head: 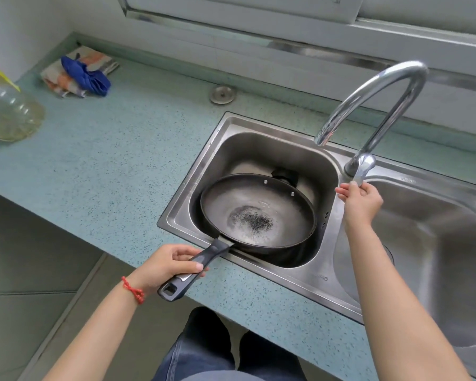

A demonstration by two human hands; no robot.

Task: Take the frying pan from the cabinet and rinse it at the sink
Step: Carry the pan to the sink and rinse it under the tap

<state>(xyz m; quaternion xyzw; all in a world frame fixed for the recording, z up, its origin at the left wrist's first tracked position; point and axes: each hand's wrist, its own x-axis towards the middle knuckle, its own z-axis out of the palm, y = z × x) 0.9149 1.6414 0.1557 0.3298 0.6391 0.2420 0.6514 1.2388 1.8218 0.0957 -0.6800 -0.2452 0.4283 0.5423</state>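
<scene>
A left hand (166, 264) is clamped round the handle of a black round frying pan (257, 213) held in a steel sink (261, 149), while the right hand (362, 200) grips the chrome tap lever (362, 170).

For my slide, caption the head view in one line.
Left hand holds the pan by its handle in the left sink basin while the right hand grips the faucet lever.

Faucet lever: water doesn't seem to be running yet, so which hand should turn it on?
The right hand. It already grips the faucet lever, while the left hand holds the frying pan by its handle over the left sink basin.
</scene>
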